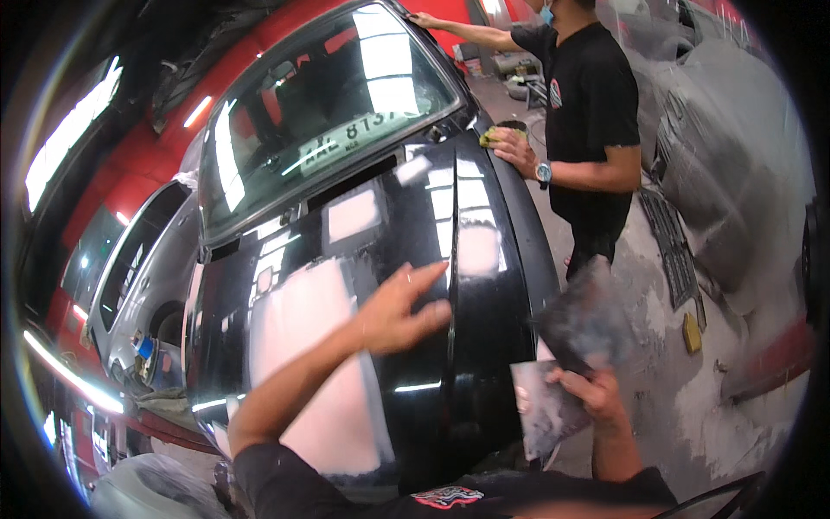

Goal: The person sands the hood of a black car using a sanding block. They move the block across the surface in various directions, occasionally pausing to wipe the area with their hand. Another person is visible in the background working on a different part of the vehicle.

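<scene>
My left hand (399,313) is over the black car hood (415,381), holding nothing, its index finger and thumb stretched out to the right. Whether it touches the paint I cannot tell. Large pale pink filler patches (307,372) cover the hood's middle, with smaller ones nearer the windshield. At the hood's right front corner, my right hand (592,394) grips a pale, grey-smeared flat sheet (540,411). A dark flat sheet (588,324) with whitish smears rises just above the same hand, blurred; its lower corner meets my fingers.
A co-worker (592,95) in black stands beyond the right fender, one hand on a yellow-green sponge (501,137) there, the other at the windshield's edge. A black grille (667,246) and a yellow block (692,333) lie on the right floor. Plastic sheeting (735,130) hangs behind.
</scene>
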{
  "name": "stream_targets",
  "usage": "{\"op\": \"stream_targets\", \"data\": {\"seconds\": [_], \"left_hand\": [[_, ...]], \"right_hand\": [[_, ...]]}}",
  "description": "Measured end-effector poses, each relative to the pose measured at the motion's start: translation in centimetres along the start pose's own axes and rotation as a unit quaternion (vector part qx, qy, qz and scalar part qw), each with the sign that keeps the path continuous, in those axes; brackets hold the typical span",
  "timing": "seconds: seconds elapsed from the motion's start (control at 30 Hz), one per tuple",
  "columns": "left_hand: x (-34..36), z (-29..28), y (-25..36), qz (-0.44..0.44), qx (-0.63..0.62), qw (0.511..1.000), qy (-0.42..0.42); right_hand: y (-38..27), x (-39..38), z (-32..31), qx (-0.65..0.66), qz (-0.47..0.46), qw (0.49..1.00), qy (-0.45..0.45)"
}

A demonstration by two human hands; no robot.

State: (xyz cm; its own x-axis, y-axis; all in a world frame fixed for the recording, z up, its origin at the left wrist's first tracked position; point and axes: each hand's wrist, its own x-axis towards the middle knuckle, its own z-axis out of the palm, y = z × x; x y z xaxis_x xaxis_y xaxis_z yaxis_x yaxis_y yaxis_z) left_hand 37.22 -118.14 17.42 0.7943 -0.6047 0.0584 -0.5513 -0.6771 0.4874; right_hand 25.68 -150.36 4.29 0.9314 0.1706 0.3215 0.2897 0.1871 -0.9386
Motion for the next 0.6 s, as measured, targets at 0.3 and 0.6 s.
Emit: {"op": "stream_targets", "data": {"seconds": [0.3, 0.6], "left_hand": [[-10.0, 4.9, 8.9, -0.045, -0.303, 0.908, 0.285], [-22.2, 4.4, 9.0, 0.021, -0.484, 0.606, 0.631]], "right_hand": [[-1.1, 5.2, 10.6, 0.170, 0.077, 0.943, -0.275], [-3.6, 2.2, 9.9, 0.017, -0.038, 0.995, -0.091]]}}
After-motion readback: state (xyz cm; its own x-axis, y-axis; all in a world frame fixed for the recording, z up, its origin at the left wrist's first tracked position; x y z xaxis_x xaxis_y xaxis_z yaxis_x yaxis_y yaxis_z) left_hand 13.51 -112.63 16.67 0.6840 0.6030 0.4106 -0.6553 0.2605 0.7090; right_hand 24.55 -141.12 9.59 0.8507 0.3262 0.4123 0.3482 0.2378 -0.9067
